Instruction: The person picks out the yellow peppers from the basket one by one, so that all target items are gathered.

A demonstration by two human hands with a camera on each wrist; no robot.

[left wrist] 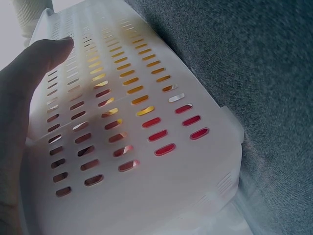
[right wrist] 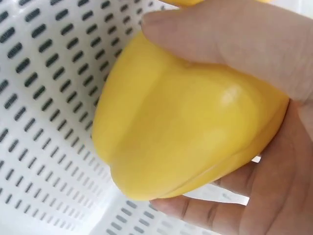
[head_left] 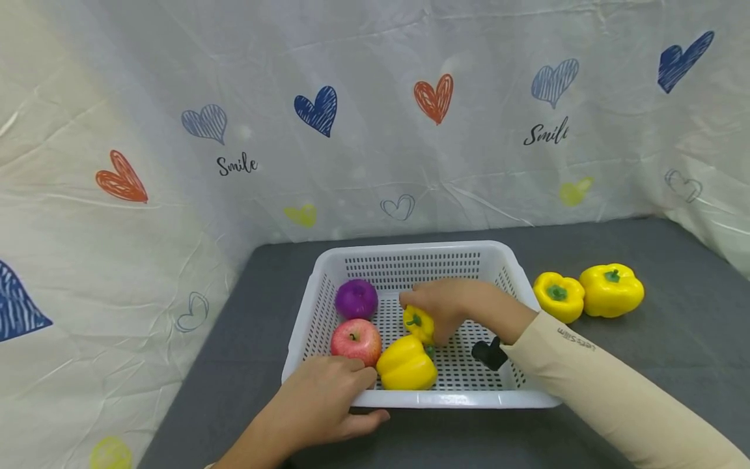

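My right hand reaches into a white perforated plastic basket and grips a yellow bell pepper. The right wrist view shows thumb and fingers around that pepper, beside the slotted wall. Over the basket's near rim lies my left hand, fingers inside and thumb outside. Its thumb rests along the outer wall in the left wrist view. A red apple is by the left fingers, with another yellow bell pepper right of it. Behind the apple sits a round purple vegetable or fruit.
Two more yellow bell peppers, one nearer and one farther right, stand on the dark grey table right of the basket. A white curtain with printed hearts hangs behind and along the left. A black wrist mount is on my right wrist.
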